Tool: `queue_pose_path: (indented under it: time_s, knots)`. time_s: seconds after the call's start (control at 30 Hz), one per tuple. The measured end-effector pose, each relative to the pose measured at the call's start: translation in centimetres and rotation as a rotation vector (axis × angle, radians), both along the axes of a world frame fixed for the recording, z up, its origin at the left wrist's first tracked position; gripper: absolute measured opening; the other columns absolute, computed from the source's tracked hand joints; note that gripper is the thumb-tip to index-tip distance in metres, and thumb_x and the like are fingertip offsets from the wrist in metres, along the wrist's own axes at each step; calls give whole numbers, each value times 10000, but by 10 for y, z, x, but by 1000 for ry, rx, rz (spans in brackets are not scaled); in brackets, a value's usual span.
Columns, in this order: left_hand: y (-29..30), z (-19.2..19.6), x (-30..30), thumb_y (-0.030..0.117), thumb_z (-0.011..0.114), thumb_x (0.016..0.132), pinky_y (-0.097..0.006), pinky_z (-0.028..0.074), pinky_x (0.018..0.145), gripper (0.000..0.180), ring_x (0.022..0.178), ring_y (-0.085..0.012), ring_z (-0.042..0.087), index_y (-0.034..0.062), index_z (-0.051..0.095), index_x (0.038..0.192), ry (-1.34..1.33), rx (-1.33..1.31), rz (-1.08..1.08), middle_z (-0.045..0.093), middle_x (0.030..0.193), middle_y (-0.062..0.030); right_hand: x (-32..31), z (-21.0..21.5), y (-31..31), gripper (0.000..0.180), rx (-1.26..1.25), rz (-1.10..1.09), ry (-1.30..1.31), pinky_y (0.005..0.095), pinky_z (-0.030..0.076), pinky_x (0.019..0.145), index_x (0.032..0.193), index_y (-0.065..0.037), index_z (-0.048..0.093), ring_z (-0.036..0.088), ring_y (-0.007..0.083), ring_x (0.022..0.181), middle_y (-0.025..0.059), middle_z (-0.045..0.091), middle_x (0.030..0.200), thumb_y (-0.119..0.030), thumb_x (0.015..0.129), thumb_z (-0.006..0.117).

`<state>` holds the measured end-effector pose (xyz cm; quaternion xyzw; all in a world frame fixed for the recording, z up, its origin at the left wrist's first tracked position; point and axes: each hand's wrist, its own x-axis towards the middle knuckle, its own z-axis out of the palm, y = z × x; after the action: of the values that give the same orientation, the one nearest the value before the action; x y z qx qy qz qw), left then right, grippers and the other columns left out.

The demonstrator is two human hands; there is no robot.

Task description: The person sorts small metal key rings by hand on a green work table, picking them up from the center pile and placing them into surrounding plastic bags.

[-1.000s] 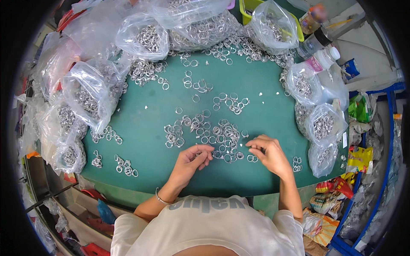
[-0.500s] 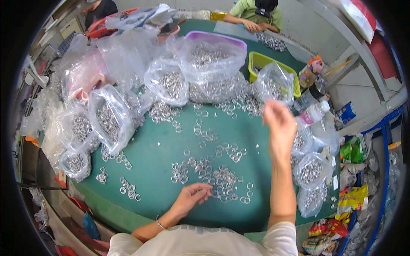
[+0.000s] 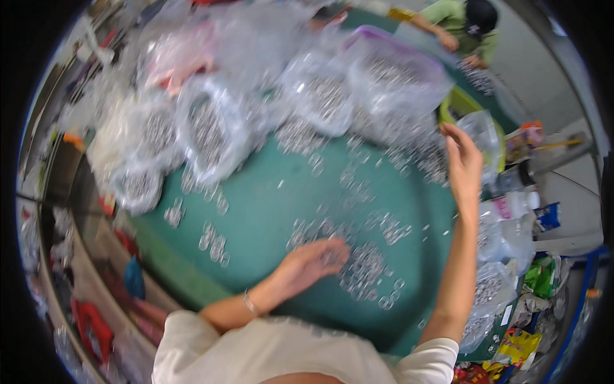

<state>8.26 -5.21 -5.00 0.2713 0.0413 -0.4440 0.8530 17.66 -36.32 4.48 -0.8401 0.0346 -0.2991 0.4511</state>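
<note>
Many small silvery metal rings (image 3: 363,269) lie in loose heaps on the green table (image 3: 268,205). My left hand (image 3: 313,261) is over the near heap, its fingers curled and blurred, with greyish rings showing against them. Farther right, my right hand (image 3: 465,168) is raised beside the yellow-green basket (image 3: 455,102) and a clear plastic bag (image 3: 483,137). Its thumb and fingers are apart, and nothing shows between them. Smaller groups of rings (image 3: 214,243) lie toward the left.
Clear bags of rings (image 3: 208,131) line the left and far sides. A purple basket (image 3: 409,48) stands behind, draped in plastic. At right are a white bottle (image 3: 515,203) and more bags (image 3: 489,285). Across the table a person in green (image 3: 448,16) handles rings.
The view has swung, so the table appears shifted and tilted. My left hand has moved forward over the rings. My right hand is now beside the yellow-green basket, its fingers spread.
</note>
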Motion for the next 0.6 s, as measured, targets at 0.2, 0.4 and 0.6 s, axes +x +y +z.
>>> queue_pose_path:
  time_s: [0.2,0.4,0.6]
  knots:
    - [8,27,-5,188,411,946,-436,295,1095,465,1313,-333,369,-39,391,1351,165,-160,59,380,1414,-211,-159,-13,89,221,-78,451,521,318,488,811,1012,12,644,643,248,909,139,662,966,25,792,629]
    - [30,18,-25,79,444,907,-424,294,1097,455,1312,-333,368,-39,400,1344,67,-150,124,387,1407,-204,-214,-51,144,236,166,270,541,302,491,745,997,7,642,637,243,838,117,659,916,61,768,644]
    - [52,7,-47,-57,387,858,-283,453,842,393,978,-170,536,-13,542,1217,-210,400,187,555,1093,-95,-231,-71,166,257,-88,200,445,344,445,816,1020,-2,632,570,263,955,122,614,1045,11,765,659]
